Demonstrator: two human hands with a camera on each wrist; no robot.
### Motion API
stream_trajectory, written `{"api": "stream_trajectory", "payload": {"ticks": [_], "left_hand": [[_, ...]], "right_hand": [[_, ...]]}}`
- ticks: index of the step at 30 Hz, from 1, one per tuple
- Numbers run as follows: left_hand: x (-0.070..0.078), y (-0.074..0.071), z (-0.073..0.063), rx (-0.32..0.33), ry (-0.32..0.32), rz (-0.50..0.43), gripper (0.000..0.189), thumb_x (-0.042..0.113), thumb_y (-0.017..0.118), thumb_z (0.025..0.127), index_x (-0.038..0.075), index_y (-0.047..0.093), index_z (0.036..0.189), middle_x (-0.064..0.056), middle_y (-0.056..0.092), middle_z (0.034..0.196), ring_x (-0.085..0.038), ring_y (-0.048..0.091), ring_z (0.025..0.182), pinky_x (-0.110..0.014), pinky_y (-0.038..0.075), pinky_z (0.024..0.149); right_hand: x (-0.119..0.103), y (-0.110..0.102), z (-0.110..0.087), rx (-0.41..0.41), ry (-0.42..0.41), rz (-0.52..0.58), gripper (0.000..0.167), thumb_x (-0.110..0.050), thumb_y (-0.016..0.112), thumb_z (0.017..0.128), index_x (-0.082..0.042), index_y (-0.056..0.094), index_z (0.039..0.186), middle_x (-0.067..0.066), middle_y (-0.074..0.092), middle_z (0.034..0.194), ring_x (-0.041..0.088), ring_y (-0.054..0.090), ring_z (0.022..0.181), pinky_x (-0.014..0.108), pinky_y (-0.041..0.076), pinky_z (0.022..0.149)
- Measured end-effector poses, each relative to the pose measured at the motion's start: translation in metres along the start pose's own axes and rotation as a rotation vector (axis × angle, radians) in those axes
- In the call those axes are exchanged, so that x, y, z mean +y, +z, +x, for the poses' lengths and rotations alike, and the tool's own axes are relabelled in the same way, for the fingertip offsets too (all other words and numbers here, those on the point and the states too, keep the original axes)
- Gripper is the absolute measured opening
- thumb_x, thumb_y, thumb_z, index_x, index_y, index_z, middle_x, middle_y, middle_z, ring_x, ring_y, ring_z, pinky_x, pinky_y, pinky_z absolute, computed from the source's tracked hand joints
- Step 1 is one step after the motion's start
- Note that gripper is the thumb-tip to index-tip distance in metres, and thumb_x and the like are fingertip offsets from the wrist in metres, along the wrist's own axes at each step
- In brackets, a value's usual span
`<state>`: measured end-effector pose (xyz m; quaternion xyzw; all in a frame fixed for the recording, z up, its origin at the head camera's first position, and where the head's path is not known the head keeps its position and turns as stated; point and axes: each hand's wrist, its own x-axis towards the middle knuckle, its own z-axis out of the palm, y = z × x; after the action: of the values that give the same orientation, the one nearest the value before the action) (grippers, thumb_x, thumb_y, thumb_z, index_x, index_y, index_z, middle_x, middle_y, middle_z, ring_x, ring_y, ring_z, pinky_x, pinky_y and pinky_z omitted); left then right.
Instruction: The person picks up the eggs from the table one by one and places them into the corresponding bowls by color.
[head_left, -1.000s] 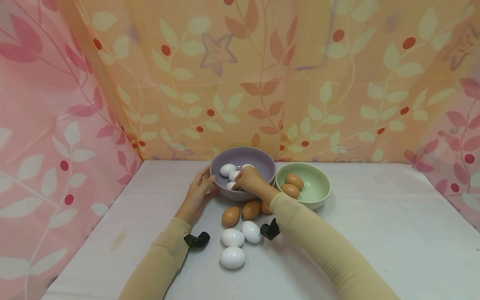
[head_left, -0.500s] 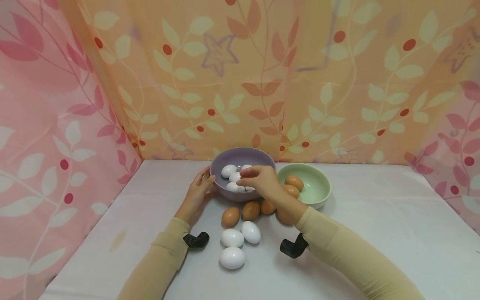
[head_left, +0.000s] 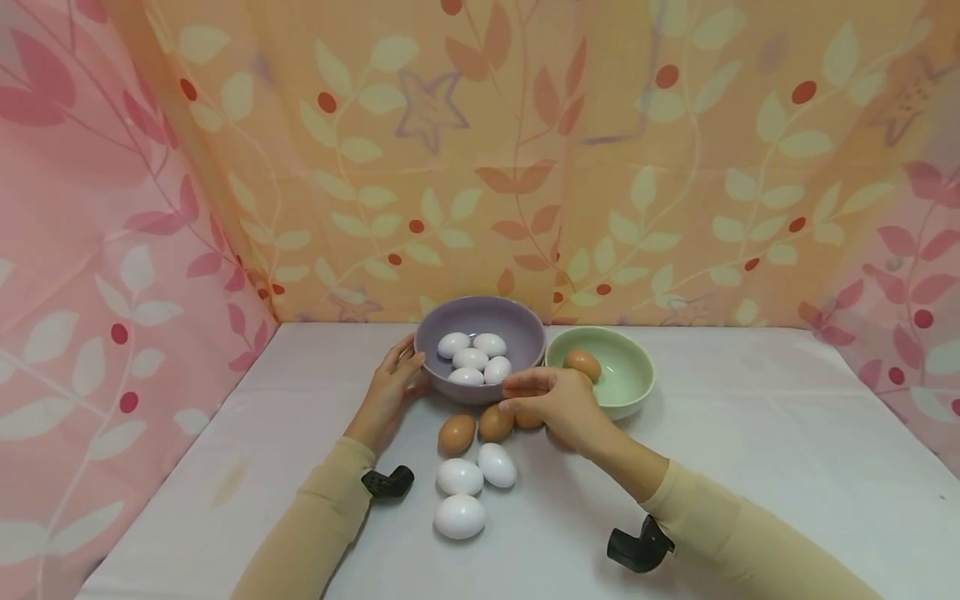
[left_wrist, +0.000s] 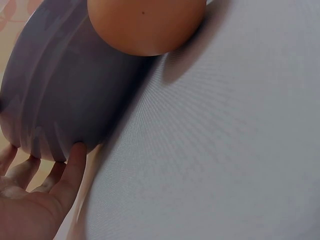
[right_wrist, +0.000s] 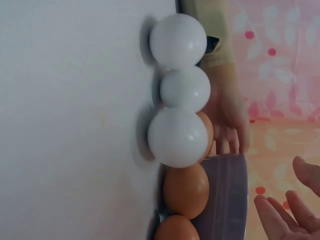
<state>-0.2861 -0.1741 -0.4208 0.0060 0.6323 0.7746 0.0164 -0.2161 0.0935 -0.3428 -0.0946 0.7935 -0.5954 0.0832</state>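
White eggs lie in the purple bowl; left hand touches it with extended fingers, right hand hovers nearby, fingers loose.

Five eggs lay in one bowl; a second bowl stood at its three o'clock, loose eggs on the table at six, left hand at nine, right hand at four.

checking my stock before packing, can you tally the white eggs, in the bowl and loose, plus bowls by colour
White eggs visible in the purple bowl: 5
Loose white eggs on the table: 3
Purple bowl: 1
Green bowl: 1
Total: 10
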Motion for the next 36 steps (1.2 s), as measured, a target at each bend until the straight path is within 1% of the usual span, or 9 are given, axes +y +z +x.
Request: {"api": "stream_trajectory", "payload": {"ticks": [4, 6, 10, 15, 19, 26, 30, 34, 36], "left_hand": [[-0.001, 0.000, 0.000, -0.002, 0.006, 0.001, 0.058, 0.022, 0.055, 0.103, 0.018, 0.031, 0.156, -0.002, 0.025, 0.166, -0.017, 0.036, 0.145, -0.035, 0.050, 0.096], [-0.001, 0.000, 0.000, -0.002, 0.007, -0.001, 0.058, 0.022, 0.055, 0.103, 0.018, 0.032, 0.156, -0.001, 0.025, 0.165, -0.018, 0.037, 0.144, -0.033, 0.051, 0.094], [0.000, 0.000, 0.000, -0.003, 0.007, -0.003, 0.058, 0.022, 0.055, 0.103, 0.018, 0.032, 0.156, -0.002, 0.025, 0.165, -0.017, 0.037, 0.145, -0.030, 0.052, 0.092], [0.001, 0.000, 0.000, -0.003, 0.002, -0.002, 0.058, 0.022, 0.055, 0.103, 0.018, 0.031, 0.156, -0.002, 0.025, 0.166, -0.017, 0.035, 0.146, -0.033, 0.051, 0.095], [0.000, 0.000, 0.000, -0.008, 0.006, 0.007, 0.058, 0.022, 0.054, 0.103, 0.017, 0.030, 0.156, -0.003, 0.023, 0.166, -0.018, 0.034, 0.146, -0.039, 0.048, 0.101], [-0.001, -0.001, 0.000, -0.021, 0.019, -0.001, 0.060, 0.022, 0.053, 0.104, 0.015, 0.026, 0.157, -0.006, 0.021, 0.166, -0.022, 0.032, 0.148, -0.050, 0.041, 0.112], [-0.001, -0.001, 0.000, -0.015, 0.016, -0.004, 0.061, 0.022, 0.054, 0.103, 0.015, 0.027, 0.157, -0.006, 0.022, 0.166, -0.021, 0.032, 0.148, -0.050, 0.041, 0.112], [-0.001, -0.001, 0.000, -0.013, 0.014, 0.004, 0.061, 0.022, 0.054, 0.103, 0.015, 0.027, 0.157, -0.006, 0.021, 0.167, -0.021, 0.032, 0.148, -0.049, 0.042, 0.111], [-0.001, -0.001, 0.000, -0.010, 0.014, 0.004, 0.060, 0.022, 0.054, 0.103, 0.015, 0.028, 0.157, -0.006, 0.022, 0.166, -0.021, 0.032, 0.148, -0.049, 0.041, 0.111]], "right_hand": [[0.006, 0.000, -0.007, -0.027, -0.026, 0.060, 0.041, -0.005, 0.081, 0.079, 0.009, 0.068, 0.116, 0.022, 0.073, 0.110, 0.017, 0.073, 0.099, 0.018, 0.057, 0.079], [0.010, 0.000, -0.010, -0.050, -0.034, 0.075, 0.042, -0.004, 0.079, 0.081, 0.011, 0.066, 0.118, 0.024, 0.073, 0.110, 0.016, 0.073, 0.097, 0.020, 0.057, 0.081], [0.015, 0.000, -0.017, -0.077, -0.024, 0.085, 0.042, -0.006, 0.077, 0.083, 0.010, 0.065, 0.120, 0.024, 0.073, 0.111, 0.012, 0.072, 0.094, 0.025, 0.058, 0.086], [0.020, 0.002, -0.022, -0.068, 0.001, 0.091, 0.045, -0.010, 0.081, 0.081, 0.007, 0.066, 0.119, 0.021, 0.072, 0.114, 0.024, 0.070, 0.106, 0.025, 0.058, 0.088], [0.024, 0.004, -0.024, -0.066, 0.010, 0.107, 0.046, -0.009, 0.082, 0.080, 0.008, 0.065, 0.119, 0.020, 0.071, 0.116, 0.029, 0.068, 0.112, 0.024, 0.058, 0.087], [0.033, 0.008, -0.025, -0.051, 0.018, 0.035, 0.046, -0.013, 0.083, 0.078, 0.005, 0.068, 0.117, 0.019, 0.072, 0.115, 0.031, 0.067, 0.113, 0.027, 0.058, 0.088], [0.038, 0.011, -0.026, -0.052, 0.030, 0.014, 0.046, -0.014, 0.084, 0.077, 0.003, 0.069, 0.116, 0.018, 0.073, 0.113, 0.029, 0.068, 0.111, 0.024, 0.057, 0.086], [0.043, 0.014, -0.025, -0.048, -0.004, -0.019, 0.046, -0.012, 0.087, 0.073, 0.005, 0.070, 0.113, 0.019, 0.075, 0.107, 0.028, 0.072, 0.103, 0.022, 0.056, 0.083], [0.045, 0.015, -0.025, -0.044, -0.012, -0.030, 0.046, -0.010, 0.088, 0.071, 0.006, 0.071, 0.111, 0.019, 0.075, 0.105, 0.027, 0.073, 0.100, 0.023, 0.057, 0.082]]}}
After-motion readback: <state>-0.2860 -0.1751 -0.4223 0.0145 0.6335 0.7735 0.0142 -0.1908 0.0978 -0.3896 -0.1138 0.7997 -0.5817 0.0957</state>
